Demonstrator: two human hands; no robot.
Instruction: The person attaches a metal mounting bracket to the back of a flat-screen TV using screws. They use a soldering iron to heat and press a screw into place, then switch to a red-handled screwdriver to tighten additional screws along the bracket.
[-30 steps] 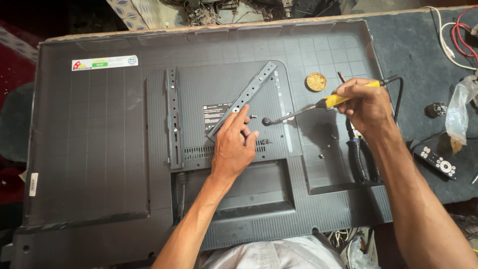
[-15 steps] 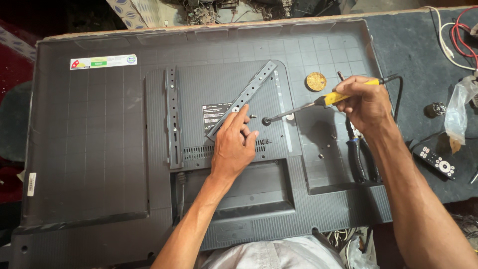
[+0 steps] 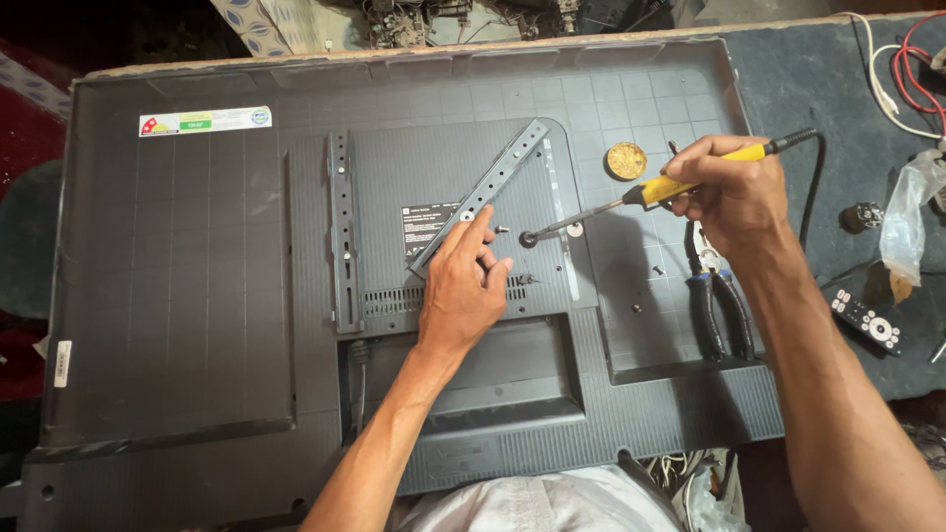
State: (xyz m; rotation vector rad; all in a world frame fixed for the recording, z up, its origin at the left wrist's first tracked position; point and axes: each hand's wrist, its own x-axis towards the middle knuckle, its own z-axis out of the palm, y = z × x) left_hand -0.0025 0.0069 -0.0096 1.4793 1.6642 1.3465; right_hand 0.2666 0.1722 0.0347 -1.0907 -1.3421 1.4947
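A flat television (image 3: 187, 296) lies face down, dark back panel up. My left hand (image 3: 463, 286) rests on the panel, fingertips touching the lower end of a slanted metal mounting bracket (image 3: 488, 187). A second bracket (image 3: 341, 232) runs upright to its left. My right hand (image 3: 734, 192) grips a corded tool with a yellow handle (image 3: 680, 182), like a soldering iron or driver. Its metal tip (image 3: 529, 237) sits in a round screw hole just right of my left fingertips.
A small round brass tin (image 3: 626, 160) and pliers with dark handles (image 3: 717, 310) lie on the panel's right side. A black remote (image 3: 867, 320), a clear plastic bag (image 3: 907, 227) and red and white wires (image 3: 912, 69) sit on the bench at right.
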